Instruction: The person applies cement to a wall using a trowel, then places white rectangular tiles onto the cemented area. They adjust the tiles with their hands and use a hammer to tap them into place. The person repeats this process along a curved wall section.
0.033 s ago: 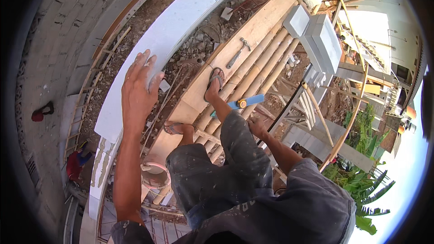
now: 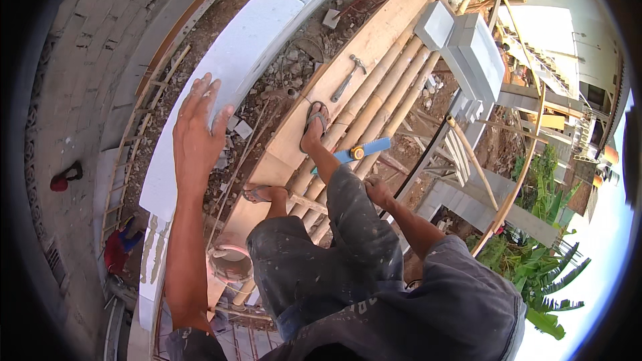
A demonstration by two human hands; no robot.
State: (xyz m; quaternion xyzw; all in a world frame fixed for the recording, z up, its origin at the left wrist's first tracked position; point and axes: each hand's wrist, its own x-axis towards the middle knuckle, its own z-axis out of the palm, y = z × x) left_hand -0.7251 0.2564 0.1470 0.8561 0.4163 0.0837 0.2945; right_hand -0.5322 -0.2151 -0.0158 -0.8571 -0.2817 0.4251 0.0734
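My left hand (image 2: 198, 122) is open over the row of white blocks (image 2: 234, 53), fingers stretched toward its far end and thumb apart. Whether the palm touches the block top is hard to tell. Beside my bent knee is my right hand (image 2: 380, 192), its fingers curled; what they hold, if anything, is hidden. A blue flat tool (image 2: 376, 146) with a round yellow-orange piece lies across the bamboo poles (image 2: 381, 97), partly behind my shin. A claw hammer (image 2: 349, 78) rests on the plank (image 2: 281, 150) near my sandalled foot.
Grey-white blocks (image 2: 472, 52) are stacked at the platform's far right. A bucket (image 2: 231, 264) stands by my feet. Rubble (image 2: 294, 70) fills the gap between wall and plank. A bamboo ladder (image 2: 127, 160) and a person in red (image 2: 119, 249) are at lower left.
My left hand has shifted slightly left along the white blocks. The view has moved a little; my right hand, the hammer and the blue tool keep their places.
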